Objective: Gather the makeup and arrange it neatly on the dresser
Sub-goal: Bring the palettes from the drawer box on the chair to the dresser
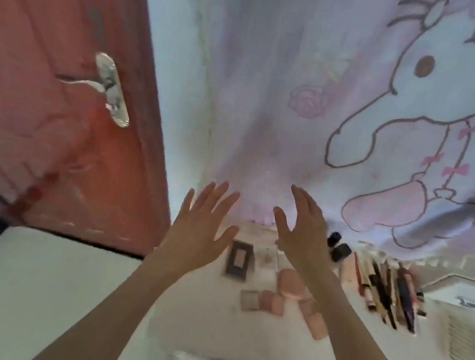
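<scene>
The makeup lies on the white dresser top (200,317). A dark rectangular palette (238,260) sits left of a round pink compact (292,283), with small pink cases (270,302) and a pink tube (315,323) below. Several pencils and brushes (390,293) lie side by side at the right, with two dark-capped bottles (339,247) behind them. My left hand (199,229) and my right hand (303,231) are raised above the makeup, fingers spread, palms facing each other, holding nothing. The image is blurred.
A red door (60,96) with a metal handle (112,89) stands at the left. A curtain (361,105) printed with a cartoon rabbit hangs behind the dresser. A white unit with a vent (465,342) is at the right.
</scene>
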Available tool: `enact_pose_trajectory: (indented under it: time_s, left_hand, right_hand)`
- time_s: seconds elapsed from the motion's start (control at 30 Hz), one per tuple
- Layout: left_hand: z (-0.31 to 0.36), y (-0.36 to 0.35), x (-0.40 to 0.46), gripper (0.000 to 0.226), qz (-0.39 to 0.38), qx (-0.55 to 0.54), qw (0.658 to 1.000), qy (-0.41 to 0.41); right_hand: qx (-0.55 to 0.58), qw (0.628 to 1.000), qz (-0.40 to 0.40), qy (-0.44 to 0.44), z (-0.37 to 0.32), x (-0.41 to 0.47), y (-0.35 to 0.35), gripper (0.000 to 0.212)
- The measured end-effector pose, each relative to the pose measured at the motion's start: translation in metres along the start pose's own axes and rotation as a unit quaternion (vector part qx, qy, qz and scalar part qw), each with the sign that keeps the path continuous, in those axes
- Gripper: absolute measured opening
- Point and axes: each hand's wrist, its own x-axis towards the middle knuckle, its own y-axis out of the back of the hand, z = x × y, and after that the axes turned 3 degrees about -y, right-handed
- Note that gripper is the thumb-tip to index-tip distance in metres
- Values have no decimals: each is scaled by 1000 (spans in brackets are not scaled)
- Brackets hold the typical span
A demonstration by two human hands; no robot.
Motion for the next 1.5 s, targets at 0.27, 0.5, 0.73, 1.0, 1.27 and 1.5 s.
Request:
enact_pose_trajectory:
  time_s: [0.27,0.5,0.73,1.0,1.27,1.5]
  left_hand:
    - [-129,104,-222,70,142,39,958,246]
    - [-184,152,-429,73,211,108,836,495]
    - [-186,181,-589,74,241,168,683,669]
    - [-158,203,-713,73,285,200,468,812]
    - [-82,191,-799,90,302,224,247,893]
    - [-14,180,-888,87,291,227,101,924]
  right_hand:
    - [-18,958,-164,236,-219,-74,-113,62]
    - [28,842,-305,443,-394,-182,-208,63]
    - [56,692,-419,584,-531,-315,-281,63]
    - [86,480,-471,735,-659,-470,-316,62]
    - [105,269,-502,815,-694,-651,-300,64]
    - [127,122,-510,842,-686,-814,-263,66]
